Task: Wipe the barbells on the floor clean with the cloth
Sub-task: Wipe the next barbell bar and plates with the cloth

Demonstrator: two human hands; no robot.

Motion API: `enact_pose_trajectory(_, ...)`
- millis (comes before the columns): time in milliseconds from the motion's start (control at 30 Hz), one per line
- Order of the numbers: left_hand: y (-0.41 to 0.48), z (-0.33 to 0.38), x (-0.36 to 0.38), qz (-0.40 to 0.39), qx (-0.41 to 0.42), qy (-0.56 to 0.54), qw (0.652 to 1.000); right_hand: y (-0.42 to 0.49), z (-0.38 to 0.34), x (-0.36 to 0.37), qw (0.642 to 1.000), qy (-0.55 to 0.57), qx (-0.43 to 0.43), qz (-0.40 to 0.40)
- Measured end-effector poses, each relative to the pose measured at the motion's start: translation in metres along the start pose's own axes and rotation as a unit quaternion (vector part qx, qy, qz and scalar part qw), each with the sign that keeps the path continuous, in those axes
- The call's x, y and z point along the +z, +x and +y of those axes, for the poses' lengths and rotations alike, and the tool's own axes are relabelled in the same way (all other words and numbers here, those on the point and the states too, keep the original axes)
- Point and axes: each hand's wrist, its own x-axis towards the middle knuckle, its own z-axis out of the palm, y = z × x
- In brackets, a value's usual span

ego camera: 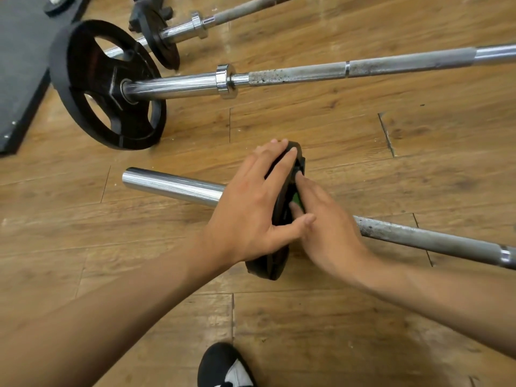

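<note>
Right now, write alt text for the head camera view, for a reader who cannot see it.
The left hand grips the rim of a small black plate on the nearest barbell, on a wooden floor, while the right hand's straight fingers press its side. A second barbell beyond carries a large black plate; a third barbell lies farther back.

I have one view only — head-worn, wide-angle; it faces forward and steeply down at the wood floor [335,317]; left hand [251,202] and right hand [326,219] near, mid-frame.
</note>
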Motion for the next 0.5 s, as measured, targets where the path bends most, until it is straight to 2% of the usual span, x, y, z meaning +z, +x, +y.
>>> enact_pose_trajectory(100, -0.005, 0.003, 0.0, 0.005, 0.007, 0.004, 1.0, 0.021, -0.002, -0.008, 0.997, 0.015, 0.07, 0.011)
enact_pose_trajectory(267, -0.026, 0.009, -0.004, 0.005, 0.024, 0.036, 0.999, -0.025, -0.018, -0.003, 0.996, -0.076, 0.004, -0.048)
enact_pose_trajectory(333, -0.026, 0.01, -0.012, -0.01, 0.028, 0.069, 0.997, -0.012, -0.011, -0.003, 0.996, -0.061, 0.033, -0.053)
enact_pose_trajectory(433, -0.003, 0.004, -0.029, -0.071, 0.017, 0.058, 0.996, 0.006, -0.008, -0.009, 0.993, 0.024, 0.096, -0.059)
enact_pose_trajectory(500, 0.003, -0.001, -0.032, -0.126, -0.008, 0.016, 0.992, -0.015, -0.015, -0.005, 0.994, -0.001, 0.06, -0.087)
